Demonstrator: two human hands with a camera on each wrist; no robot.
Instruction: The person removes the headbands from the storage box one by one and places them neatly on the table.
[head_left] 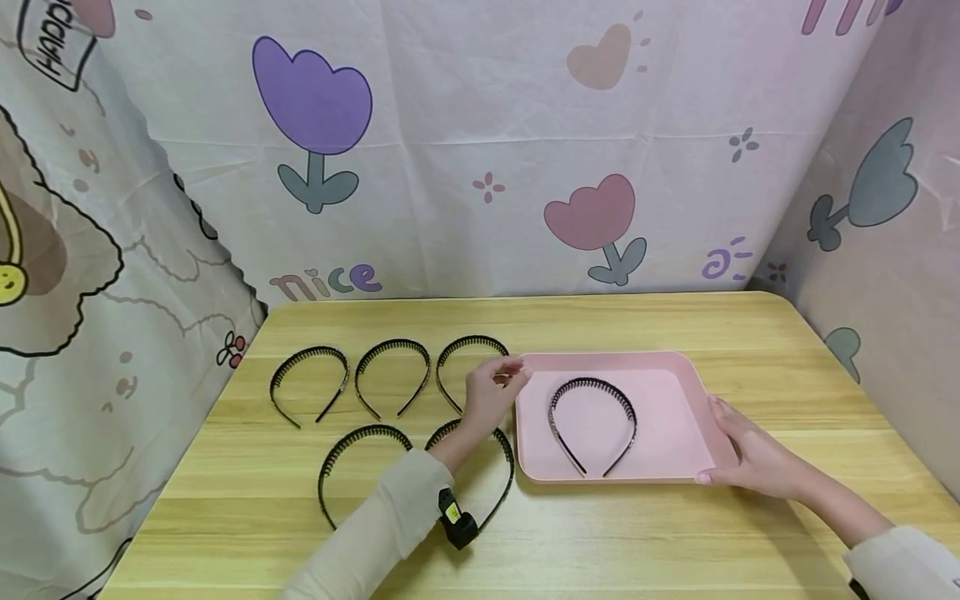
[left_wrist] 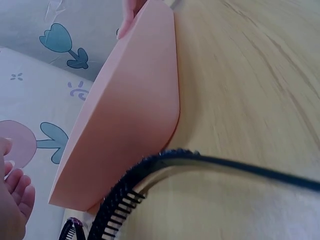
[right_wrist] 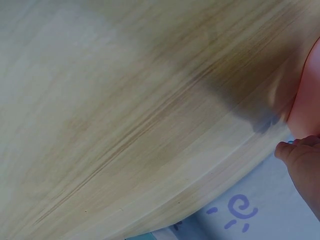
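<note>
A pink rectangular tray (head_left: 671,425) lies on the table with one black toothed headband (head_left: 592,382) inside it, the band's ends toward the front. My right hand (head_left: 761,458) grips the tray's right side, thumb near the front corner and fingers along the rim. At the tray's back left corner, my left hand (head_left: 489,396) hovers with loosely bent fingers and nothing in it. In the left wrist view, that hand (left_wrist: 14,205) appears beside the tray wall (left_wrist: 132,95). Its forearm passes over a front-row headband (head_left: 511,458), hiding part of it.
To the left, more black headbands lie on the wooden table (head_left: 637,542): a back row with a left one (head_left: 318,350), a middle one (head_left: 393,343) and a right one (head_left: 476,340), plus another in front (head_left: 375,430). Patterned cloth (head_left: 465,100) hangs behind and at both sides.
</note>
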